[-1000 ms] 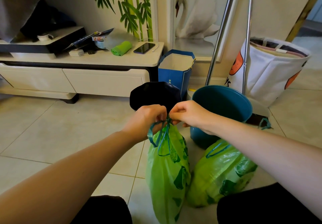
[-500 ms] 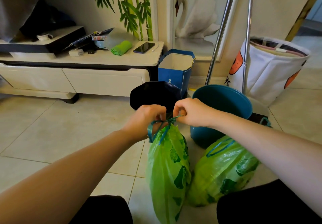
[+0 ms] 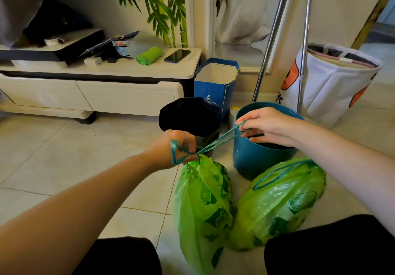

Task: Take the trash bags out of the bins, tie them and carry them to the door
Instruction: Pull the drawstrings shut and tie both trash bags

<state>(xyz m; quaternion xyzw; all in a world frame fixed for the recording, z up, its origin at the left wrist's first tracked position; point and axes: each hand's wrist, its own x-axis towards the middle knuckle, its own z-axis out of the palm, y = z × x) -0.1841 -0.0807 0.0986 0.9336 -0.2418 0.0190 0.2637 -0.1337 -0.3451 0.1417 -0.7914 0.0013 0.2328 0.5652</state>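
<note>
Two green trash bags with dark leaf prints stand on the tiled floor between my knees. My left hand pinches the gathered neck of the nearer bag and has a loop of its blue drawstring around the fingers. My right hand grips the other loop of the drawstring and holds it taut, up and to the right. The second bag lies tilted to the right, its drawstring loose on top. Behind them stand a black bin and a teal bin.
A blue paper bag stands by the wall behind the bins. Two metal poles lean beside a white laundry basket. A low white cabinet on the left carries a phone, a green roll and other items.
My right hand has moved up and to the right, away from my left hand, drawing the blue string out taut. The neck of the nearer bag has closed tighter.
</note>
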